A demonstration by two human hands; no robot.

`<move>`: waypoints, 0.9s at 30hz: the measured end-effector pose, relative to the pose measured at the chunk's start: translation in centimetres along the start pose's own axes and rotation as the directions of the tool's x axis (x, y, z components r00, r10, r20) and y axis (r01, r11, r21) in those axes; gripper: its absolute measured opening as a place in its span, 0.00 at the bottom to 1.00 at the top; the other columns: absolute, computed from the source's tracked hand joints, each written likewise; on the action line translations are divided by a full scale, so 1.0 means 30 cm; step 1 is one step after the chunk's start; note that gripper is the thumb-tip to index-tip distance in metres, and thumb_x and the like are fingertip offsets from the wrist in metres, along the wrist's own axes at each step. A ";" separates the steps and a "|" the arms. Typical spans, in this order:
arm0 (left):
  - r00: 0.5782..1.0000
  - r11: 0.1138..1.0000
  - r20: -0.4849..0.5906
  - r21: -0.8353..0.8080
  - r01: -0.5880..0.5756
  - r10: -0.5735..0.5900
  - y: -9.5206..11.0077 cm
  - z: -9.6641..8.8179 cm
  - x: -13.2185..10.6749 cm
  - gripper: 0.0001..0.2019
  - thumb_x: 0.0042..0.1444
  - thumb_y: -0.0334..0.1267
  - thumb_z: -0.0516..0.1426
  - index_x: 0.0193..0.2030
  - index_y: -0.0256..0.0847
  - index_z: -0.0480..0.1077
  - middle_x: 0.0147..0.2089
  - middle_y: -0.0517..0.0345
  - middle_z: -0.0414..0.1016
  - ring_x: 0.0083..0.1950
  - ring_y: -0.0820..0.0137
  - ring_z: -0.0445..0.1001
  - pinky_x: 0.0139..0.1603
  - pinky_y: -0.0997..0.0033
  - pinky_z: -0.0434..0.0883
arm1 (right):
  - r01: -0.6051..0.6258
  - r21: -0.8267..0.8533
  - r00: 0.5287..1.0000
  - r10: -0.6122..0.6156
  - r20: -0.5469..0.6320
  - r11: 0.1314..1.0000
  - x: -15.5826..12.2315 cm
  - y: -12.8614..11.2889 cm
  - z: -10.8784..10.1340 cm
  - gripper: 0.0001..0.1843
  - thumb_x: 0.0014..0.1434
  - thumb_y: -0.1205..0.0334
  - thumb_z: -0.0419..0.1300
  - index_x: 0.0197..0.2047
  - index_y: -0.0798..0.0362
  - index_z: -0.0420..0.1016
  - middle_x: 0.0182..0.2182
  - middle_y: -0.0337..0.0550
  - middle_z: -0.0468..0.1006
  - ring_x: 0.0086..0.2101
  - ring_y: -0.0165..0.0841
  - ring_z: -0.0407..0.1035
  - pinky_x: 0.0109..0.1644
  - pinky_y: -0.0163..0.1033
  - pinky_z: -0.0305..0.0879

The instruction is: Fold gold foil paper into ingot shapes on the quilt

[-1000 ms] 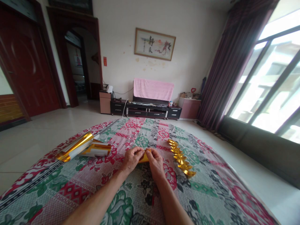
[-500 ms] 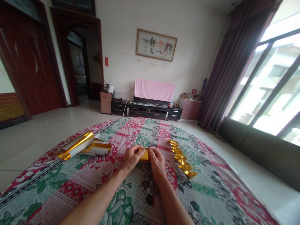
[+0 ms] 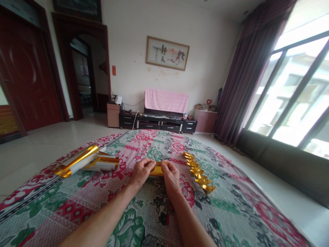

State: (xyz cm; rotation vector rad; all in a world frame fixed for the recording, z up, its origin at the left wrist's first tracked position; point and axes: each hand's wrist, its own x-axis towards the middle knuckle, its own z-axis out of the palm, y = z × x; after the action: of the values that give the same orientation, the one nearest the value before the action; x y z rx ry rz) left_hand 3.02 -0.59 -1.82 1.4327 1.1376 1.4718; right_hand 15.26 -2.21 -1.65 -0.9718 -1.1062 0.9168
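Right, both hands grip the gold foil piece at centre frame, just over the floral quilt: left hand pinches its left end, right hand its right end. For a clean crease I'd line the edges up first, then press with the thumbs; foil likely holds any stray wrinkle. The row of folded gold pieces lies just right of the hands, and the spare gold sheets lie well apart at left-centre.

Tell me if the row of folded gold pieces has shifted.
No. The row of folded gold pieces lies along the same flowers of the blanket as before.
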 end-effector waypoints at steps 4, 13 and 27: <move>1.000 1.000 0.002 0.016 -0.024 0.024 0.012 -0.002 -0.003 0.12 0.46 0.45 0.56 0.26 0.37 0.70 0.20 0.64 0.66 0.23 0.76 0.63 0.26 0.79 0.61 | 0.007 -0.021 1.000 -0.007 0.003 1.000 0.000 0.001 0.002 0.12 0.48 0.55 0.56 0.31 0.55 0.72 0.24 0.37 0.71 0.25 0.28 0.63 0.29 0.30 0.61; 0.991 0.976 0.009 0.173 -0.131 0.131 0.003 -0.005 -0.001 0.12 0.47 0.46 0.55 0.28 0.38 0.71 0.22 0.61 0.69 0.25 0.73 0.66 0.27 0.77 0.63 | 0.138 -0.249 0.980 -0.168 -0.104 0.959 0.006 0.023 0.006 0.17 0.47 0.57 0.55 0.39 0.56 0.73 0.22 0.37 0.72 0.24 0.30 0.64 0.29 0.33 0.61; 0.978 0.945 0.105 0.255 -0.204 0.182 0.024 -0.002 -0.013 0.11 0.49 0.43 0.54 0.29 0.40 0.73 0.28 0.59 0.75 0.31 0.70 0.71 0.34 0.75 0.67 | 0.336 -0.628 0.905 -0.425 0.009 0.701 -0.022 -0.007 0.018 0.13 0.50 0.67 0.51 0.38 0.53 0.74 0.37 0.44 0.75 0.38 0.34 0.66 0.44 0.37 0.59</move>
State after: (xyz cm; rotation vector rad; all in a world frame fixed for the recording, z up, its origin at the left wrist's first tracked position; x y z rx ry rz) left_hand 3.03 -1.17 -1.25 1.8166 1.2064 1.4182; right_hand 14.63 -2.80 -1.56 -1.2448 -1.4611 0.1148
